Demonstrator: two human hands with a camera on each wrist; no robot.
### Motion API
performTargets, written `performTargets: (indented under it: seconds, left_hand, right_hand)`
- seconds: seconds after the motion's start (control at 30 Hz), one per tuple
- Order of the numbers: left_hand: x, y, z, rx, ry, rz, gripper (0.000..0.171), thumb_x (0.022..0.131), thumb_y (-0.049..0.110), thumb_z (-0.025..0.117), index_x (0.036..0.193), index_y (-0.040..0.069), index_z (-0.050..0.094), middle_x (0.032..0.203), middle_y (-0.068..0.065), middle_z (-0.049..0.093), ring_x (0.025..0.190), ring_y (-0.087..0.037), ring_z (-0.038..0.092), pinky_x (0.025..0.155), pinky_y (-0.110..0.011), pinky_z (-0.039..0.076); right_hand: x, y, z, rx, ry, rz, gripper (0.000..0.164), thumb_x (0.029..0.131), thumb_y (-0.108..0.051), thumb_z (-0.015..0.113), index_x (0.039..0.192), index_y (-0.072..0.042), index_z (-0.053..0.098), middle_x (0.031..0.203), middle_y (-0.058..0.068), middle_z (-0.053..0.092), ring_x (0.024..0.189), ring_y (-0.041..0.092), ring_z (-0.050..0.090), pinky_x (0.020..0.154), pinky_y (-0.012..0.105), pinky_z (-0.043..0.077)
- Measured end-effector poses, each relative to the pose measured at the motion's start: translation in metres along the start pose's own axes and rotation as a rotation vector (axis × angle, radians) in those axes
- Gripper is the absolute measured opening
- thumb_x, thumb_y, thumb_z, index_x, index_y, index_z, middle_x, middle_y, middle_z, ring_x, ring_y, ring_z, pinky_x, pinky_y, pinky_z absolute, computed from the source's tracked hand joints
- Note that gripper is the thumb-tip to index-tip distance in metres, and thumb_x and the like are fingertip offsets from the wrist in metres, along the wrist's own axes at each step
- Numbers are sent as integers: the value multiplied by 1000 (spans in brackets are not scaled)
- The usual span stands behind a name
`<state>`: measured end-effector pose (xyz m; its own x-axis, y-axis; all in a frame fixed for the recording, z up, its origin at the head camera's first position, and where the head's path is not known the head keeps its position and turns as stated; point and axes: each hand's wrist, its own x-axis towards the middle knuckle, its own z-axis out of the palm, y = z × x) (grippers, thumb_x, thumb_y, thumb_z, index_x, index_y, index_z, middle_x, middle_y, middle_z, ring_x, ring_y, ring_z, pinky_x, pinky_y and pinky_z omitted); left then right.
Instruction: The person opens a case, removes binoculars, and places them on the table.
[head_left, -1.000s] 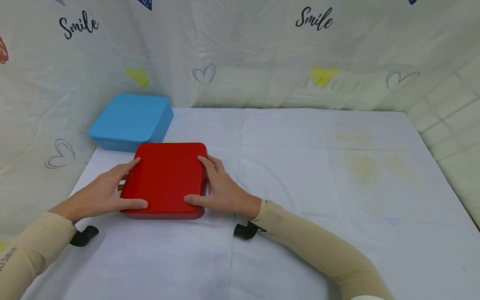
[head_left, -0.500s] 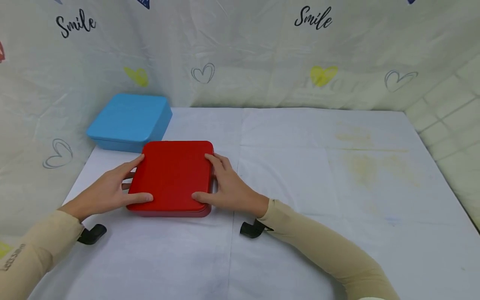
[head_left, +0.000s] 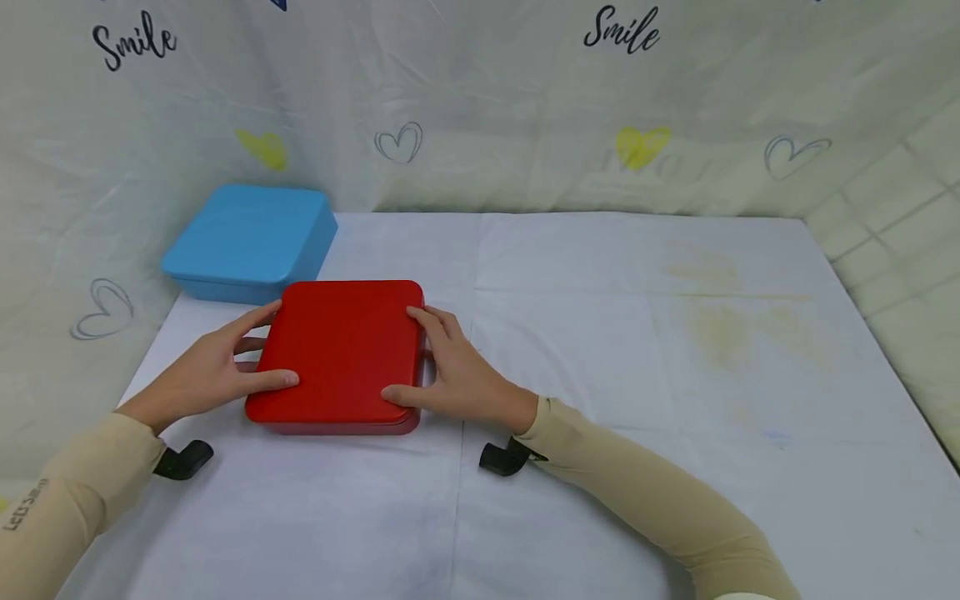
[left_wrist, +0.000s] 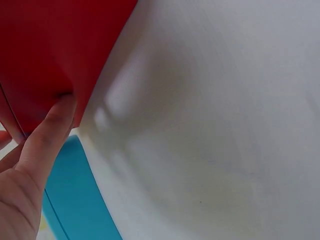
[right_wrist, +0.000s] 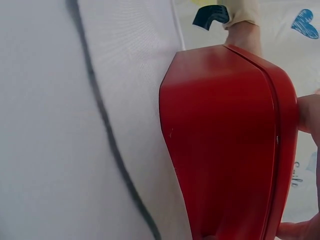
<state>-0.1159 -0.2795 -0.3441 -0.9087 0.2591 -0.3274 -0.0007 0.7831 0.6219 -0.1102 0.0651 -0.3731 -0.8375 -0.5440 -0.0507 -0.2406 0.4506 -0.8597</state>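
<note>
A red box (head_left: 341, 350) with a rounded lid sits left of the middle of the white table. My left hand (head_left: 206, 371) grips its left side, thumb on the lid's left edge and fingers down along the wall. In the left wrist view a finger (left_wrist: 60, 112) presses the red wall close to its lower edge. On the other side my right hand (head_left: 465, 375) holds the box, thumb and index fingertip on the lid, its other fingers partly hidden by the wall. The right wrist view shows the box's red side (right_wrist: 220, 125) and the seam under its lid.
A blue box (head_left: 251, 237) with a lid stands behind the red one, at the table's back left corner. Printed sheeting (head_left: 480, 100) hangs along the back and left. Black camera mounts (head_left: 505, 458) stick out below both wrists.
The red box has slid a little to the right between both hands, then stayed nearly in place. My left thumb has shifted slightly back along the lid. The view has turned slightly.
</note>
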Motion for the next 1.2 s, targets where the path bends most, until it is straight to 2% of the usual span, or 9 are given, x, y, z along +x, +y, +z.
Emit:
performTargets:
  seconds: [0.33, 0.7, 0.9, 1.2]
  left_hand:
    - [1, 3, 3, -54, -17, 3, 116, 84, 50, 83, 168, 26, 5, 170, -18, 24, 143, -48, 44, 93, -47, 63]
    - [3, 8, 5, -88, -28, 6, 117, 83, 47, 84, 168, 27, 5, 170, -20, 24, 142, -49, 44, 90, -48, 64]
    - [4, 7, 6, -106, -33, 6, 116, 85, 45, 84, 168, 28, 5, 170, -21, 24, 142, -49, 45, 89, -48, 64]
    - [6, 7, 6, -68, -19, 18, 115, 84, 44, 84, 168, 26, 7, 169, -22, 25, 139, -47, 48, 92, -49, 63]
  right_hand:
    - [-2, 4, -6, 18, 9, 22, 104, 85, -45, 81, 165, -23, 17, 167, 0, 24, 147, 19, 39, 111, 38, 54]
    - [-5, 10, -11, 121, 19, 10, 104, 85, -38, 83, 164, -23, 18, 162, -1, 29, 148, 17, 40, 112, 36, 54]
    - [-4, 9, -10, 118, 21, 10, 105, 84, -37, 83, 164, -22, 18, 162, 0, 29, 149, 17, 37, 112, 36, 54]
    - [-4, 6, -9, 74, 28, 32, 106, 83, -38, 84, 164, -21, 18, 163, 1, 29, 150, 18, 35, 111, 38, 54]
